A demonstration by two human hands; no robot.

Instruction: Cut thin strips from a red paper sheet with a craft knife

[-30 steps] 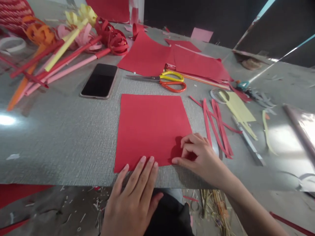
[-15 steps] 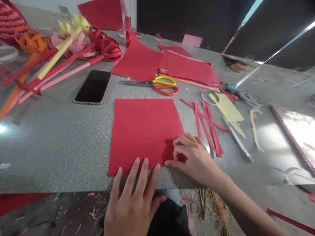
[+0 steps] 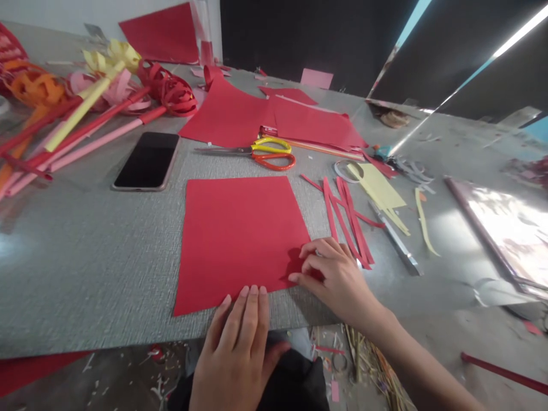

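Observation:
A red paper sheet (image 3: 240, 234) lies flat on the grey table in front of me. My left hand (image 3: 240, 337) is stretched out, its fingertips resting along the sheet's near edge. At the near right corner my right hand (image 3: 336, 274) has its fingers curled around the paper, thumb at the near edge; the corner itself is mostly hidden under the hand. Scissors (image 3: 265, 153) with one yellow and one orange handle lie beyond the sheet. Just past my right hand are narrow red paper strips (image 3: 353, 217).
A phone (image 3: 148, 161) lies at the left, below paper flowers on rolled stems (image 3: 94, 131). Larger red sheets (image 3: 317, 120) are stacked at the back. To the right are a pale yellow paper piece (image 3: 381, 185), a cutter-like tool (image 3: 398, 242) and a shiny flat package (image 3: 500, 228).
My left hand's fingers have drawn together and shifted right along the paper's near edge. The right hand stays at the corner. The whole view has shifted slightly.

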